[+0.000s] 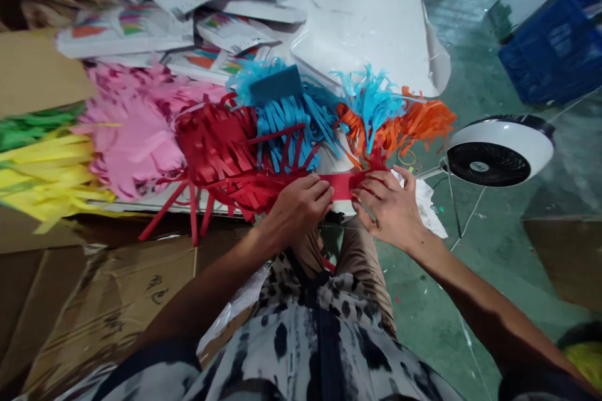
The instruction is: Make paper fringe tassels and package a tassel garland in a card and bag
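A flat red paper band [341, 187] with cut fringe lies at the table's front edge, spanning the gap between my two hands. My left hand [301, 208] has its fingers curled closed on the band's left part; what is under them is hidden. At the band's right end, my right hand [389, 208] bends its fingers over the paper, with red strips sticking out beyond the fingertips. Just left of my left hand is a pile of red fringed paper [219, 144]. Blue fringed paper [285, 125] and orange fringed paper [426, 122] lie behind my hands.
Pink fringe [132, 125] and yellow fringe [47, 169] lie to the left. White printed packets [132, 31] are stacked behind on the white table [362, 19]. A fan [498, 150] stands at right, near a blue crate [555, 47]. Cardboard [113, 307] is below left.
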